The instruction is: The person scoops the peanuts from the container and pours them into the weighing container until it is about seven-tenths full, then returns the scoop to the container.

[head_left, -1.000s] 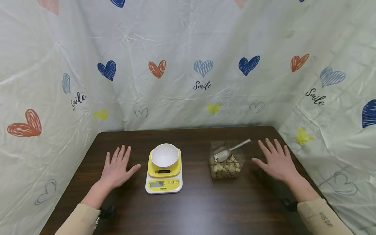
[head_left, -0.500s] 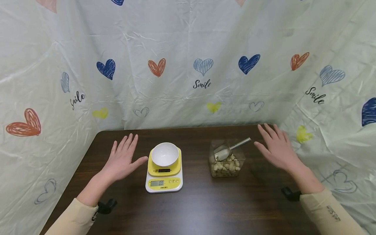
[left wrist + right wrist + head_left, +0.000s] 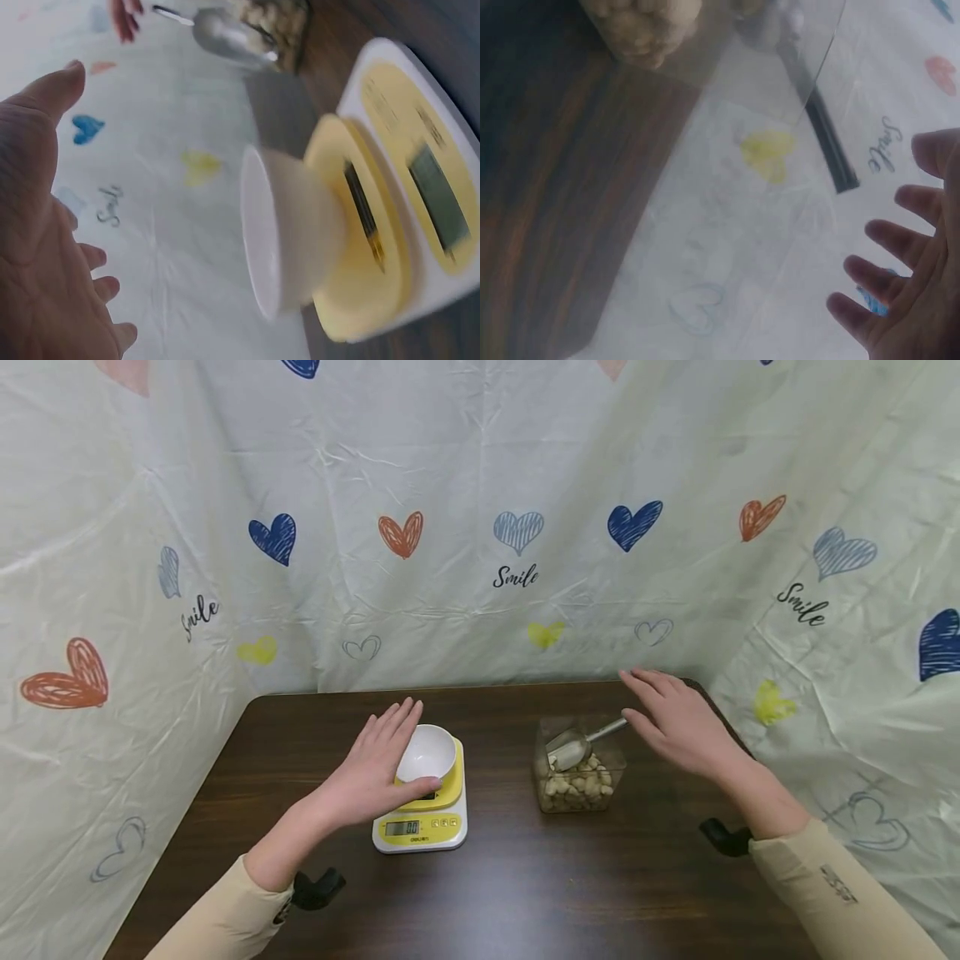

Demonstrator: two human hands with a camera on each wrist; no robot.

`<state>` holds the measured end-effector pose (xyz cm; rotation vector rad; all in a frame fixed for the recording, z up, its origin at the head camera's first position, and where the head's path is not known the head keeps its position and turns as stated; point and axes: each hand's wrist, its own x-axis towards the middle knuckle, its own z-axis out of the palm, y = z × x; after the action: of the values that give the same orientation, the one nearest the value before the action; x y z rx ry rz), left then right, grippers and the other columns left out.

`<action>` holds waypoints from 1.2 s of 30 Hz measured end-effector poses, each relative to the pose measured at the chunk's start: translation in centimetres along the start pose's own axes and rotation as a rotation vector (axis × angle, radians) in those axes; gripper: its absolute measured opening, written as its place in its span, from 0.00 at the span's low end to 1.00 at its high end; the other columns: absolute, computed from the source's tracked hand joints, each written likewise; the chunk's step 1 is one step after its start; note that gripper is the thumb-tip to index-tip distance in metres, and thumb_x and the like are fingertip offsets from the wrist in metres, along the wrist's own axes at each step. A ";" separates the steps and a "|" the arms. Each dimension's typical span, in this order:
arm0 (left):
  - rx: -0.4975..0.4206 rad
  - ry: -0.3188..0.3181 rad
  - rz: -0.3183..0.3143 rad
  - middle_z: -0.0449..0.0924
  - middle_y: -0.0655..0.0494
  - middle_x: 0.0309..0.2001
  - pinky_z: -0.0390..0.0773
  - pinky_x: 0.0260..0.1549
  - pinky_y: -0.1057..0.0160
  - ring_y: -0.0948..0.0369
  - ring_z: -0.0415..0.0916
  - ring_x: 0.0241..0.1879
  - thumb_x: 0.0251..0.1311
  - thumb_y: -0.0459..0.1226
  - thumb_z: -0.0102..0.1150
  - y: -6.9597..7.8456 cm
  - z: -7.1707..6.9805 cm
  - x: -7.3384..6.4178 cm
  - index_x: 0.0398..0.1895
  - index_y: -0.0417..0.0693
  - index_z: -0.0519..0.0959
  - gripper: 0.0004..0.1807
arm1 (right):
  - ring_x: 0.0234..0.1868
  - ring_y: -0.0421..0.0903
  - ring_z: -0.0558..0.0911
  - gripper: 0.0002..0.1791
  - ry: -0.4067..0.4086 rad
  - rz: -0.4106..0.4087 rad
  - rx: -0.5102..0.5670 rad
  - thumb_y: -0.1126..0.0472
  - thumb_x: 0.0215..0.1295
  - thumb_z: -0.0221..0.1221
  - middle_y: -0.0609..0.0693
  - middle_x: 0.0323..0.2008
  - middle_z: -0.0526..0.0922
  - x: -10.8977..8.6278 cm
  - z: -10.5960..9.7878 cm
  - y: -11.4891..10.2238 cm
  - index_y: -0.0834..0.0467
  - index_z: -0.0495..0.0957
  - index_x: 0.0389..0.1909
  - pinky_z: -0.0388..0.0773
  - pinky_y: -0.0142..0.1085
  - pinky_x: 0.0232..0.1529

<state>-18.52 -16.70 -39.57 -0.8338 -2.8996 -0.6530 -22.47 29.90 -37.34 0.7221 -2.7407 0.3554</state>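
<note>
My left hand [image 3: 371, 768], fingers extended and thumb spread, hovers over the left side of a yellow and white kitchen scale [image 3: 450, 835] and holds nothing. On the scale's platform sits a white bowl [image 3: 431, 752], partly hidden by that hand; in the left wrist view the bowl [image 3: 292, 232] stands apart from the palm. The display reads 0.0. My right hand [image 3: 686, 727] is in the air, fingers extended, close to the handle end of a metal scoop [image 3: 573, 752]. The scoop leans in a clear container [image 3: 547, 793] of pale, nut-like lumps [image 3: 577, 789].
The dark wooden table [image 3: 510, 893] carries the scale on the left and the container on the right. A white curtain [image 3: 465, 460] printed with hearts hangs behind it and along both sides. Dark wrist mounts [image 3: 318, 889] hang below the sleeves.
My left hand has risen and moved right, from beside the scale to over it. The right hand has risen, then shifted left towards the scoop handle. Scale, bowl and container stay put.
</note>
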 end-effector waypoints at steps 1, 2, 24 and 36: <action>-0.026 -0.003 0.009 0.33 0.59 0.83 0.35 0.75 0.46 0.56 0.31 0.81 0.62 0.73 0.50 0.4 0.1 0.2 0.84 0.53 0.37 0.60 | 0.70 0.69 0.64 0.31 -0.012 -0.005 0.000 0.53 0.78 0.56 0.65 0.72 0.66 0.1 0.0 -0.2 0.60 0.64 0.76 0.60 0.67 0.62; -0.055 -0.007 0.016 0.33 0.60 0.83 0.35 0.75 0.47 0.57 0.30 0.81 0.62 0.73 0.51 0.7 0.2 0.5 0.84 0.54 0.36 0.60 | 0.69 0.68 0.65 0.31 -0.026 -0.009 0.001 0.53 0.78 0.57 0.65 0.71 0.67 0.3 0.0 -0.4 0.60 0.66 0.75 0.60 0.66 0.62; -0.575 -0.199 -0.039 0.33 0.59 0.83 0.54 0.72 0.44 0.57 0.36 0.80 0.52 0.60 0.75 7.8 9.4 9.3 0.83 0.66 0.30 0.69 | 0.53 0.57 0.73 0.09 -0.226 -0.019 -0.031 0.55 0.69 0.67 0.53 0.49 0.76 2.1 2.5 -1.9 0.54 0.84 0.46 0.74 0.51 0.46; -0.694 -0.227 -0.067 0.34 0.63 0.82 0.55 0.72 0.45 0.60 0.37 0.80 0.54 0.57 0.75 7.9 12.0 11.7 0.83 0.68 0.31 0.68 | 0.51 0.56 0.73 0.06 -0.246 -0.028 -0.077 0.56 0.66 0.70 0.52 0.49 0.77 2.5 3.2 -2.3 0.50 0.85 0.40 0.76 0.50 0.44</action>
<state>-23.63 0.11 -45.48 -0.9031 -2.9028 -1.7299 -24.06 25.90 -39.10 0.8326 -2.9502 0.1633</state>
